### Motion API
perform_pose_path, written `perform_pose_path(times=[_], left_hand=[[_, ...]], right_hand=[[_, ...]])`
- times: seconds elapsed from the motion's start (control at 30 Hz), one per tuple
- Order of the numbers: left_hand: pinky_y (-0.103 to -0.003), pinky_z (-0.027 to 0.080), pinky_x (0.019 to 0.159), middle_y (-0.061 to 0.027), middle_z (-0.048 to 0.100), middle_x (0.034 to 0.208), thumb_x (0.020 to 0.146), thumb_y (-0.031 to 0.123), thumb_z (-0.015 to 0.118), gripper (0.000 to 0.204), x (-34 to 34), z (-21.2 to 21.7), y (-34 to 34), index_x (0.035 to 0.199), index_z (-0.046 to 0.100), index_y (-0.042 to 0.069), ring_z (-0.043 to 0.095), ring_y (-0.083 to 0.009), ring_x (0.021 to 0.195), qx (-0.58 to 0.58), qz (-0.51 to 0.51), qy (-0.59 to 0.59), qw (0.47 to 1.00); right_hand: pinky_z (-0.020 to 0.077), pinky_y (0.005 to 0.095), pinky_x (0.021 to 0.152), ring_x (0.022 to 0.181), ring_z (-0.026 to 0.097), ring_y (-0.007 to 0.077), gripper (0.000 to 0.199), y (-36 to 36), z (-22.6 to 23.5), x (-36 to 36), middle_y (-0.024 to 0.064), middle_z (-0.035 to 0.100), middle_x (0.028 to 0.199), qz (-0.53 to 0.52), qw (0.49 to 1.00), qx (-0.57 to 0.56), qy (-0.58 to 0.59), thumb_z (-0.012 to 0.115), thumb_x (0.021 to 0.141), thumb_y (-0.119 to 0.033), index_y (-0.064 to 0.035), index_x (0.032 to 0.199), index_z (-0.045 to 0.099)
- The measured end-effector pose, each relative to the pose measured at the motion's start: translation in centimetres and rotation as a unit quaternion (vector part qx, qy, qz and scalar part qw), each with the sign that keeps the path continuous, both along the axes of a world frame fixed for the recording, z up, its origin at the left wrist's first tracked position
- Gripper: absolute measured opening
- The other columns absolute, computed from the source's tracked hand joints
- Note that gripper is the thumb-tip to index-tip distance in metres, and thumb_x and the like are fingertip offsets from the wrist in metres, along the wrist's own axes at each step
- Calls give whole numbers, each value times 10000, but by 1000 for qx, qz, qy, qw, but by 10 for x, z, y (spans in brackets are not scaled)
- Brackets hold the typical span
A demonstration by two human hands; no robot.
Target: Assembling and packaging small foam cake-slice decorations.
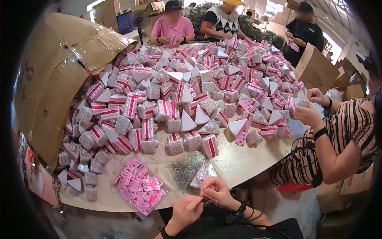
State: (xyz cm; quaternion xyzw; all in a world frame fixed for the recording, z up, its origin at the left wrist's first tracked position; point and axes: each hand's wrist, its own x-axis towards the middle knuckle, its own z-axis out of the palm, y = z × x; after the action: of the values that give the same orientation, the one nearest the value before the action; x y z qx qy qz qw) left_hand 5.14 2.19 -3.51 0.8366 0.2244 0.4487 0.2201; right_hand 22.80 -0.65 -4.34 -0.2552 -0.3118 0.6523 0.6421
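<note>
Through my remote feed, the left hand (186, 211) and right hand (218, 192) met with fingertips pressed together; anything pinched there was too small to tell. I judged that a loosened pinch could drop a tiny part, or a forward nudge shift the glittery cake slice (202, 175). It lay on the counter (246, 167) just beyond, one corner pointing toward the heap (148, 128); partly covered, its long axis stayed unclear.

Pale table (247, 161), heaped toy cake slices (184, 95), bagged pink tags (142, 186), thin clear strands (184, 172)
</note>
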Motion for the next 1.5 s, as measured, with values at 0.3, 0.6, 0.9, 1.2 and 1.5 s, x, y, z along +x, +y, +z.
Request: perform_pose_path(times=[0.3,0.6,0.9,1.2,1.5], left_hand=[[-340,520,655,-63,661,987,772,64,801,332,-7,3,3,1062,639,65,646,-239,792,43,38,6,998],[-342,507,609,-49,686,866,779,37,762,246,-1,14,18,1010,681,72,658,-246,734,33,43,64,996],[-347,522,669,-32,681,968,751,49,761,305,9,22,23,1048,709,98,668,-234,834,76,14,95,992],[-353,537,689,-32,668,896,715,14,739,277,11,23,28,978,720,99,667,-237,833,60,8,97,994],[-349,522,672,-29,654,897,729,23,724,264,-1,7,32,982,681,83,652,-228,811,42,51,50,997]], right_hand=[[497,243,732,893,625,114,96,-5,-7,0,81,645,986,-15,978,89,-190,659,930,9,8,1020,626],[484,261,666,782,607,123,35,6,-1,23,77,654,935,44,945,57,-318,641,937,-2,10,967,628],[498,303,634,703,647,186,75,24,38,62,90,678,825,167,848,72,-497,673,884,-21,-24,955,649],[505,337,642,701,650,269,106,23,45,60,123,662,817,132,847,111,-504,677,894,-61,-42,998,666],[517,365,694,756,660,291,111,20,40,53,134,661,850,160,853,133,-478,630,948,-109,-16,1009,633]])
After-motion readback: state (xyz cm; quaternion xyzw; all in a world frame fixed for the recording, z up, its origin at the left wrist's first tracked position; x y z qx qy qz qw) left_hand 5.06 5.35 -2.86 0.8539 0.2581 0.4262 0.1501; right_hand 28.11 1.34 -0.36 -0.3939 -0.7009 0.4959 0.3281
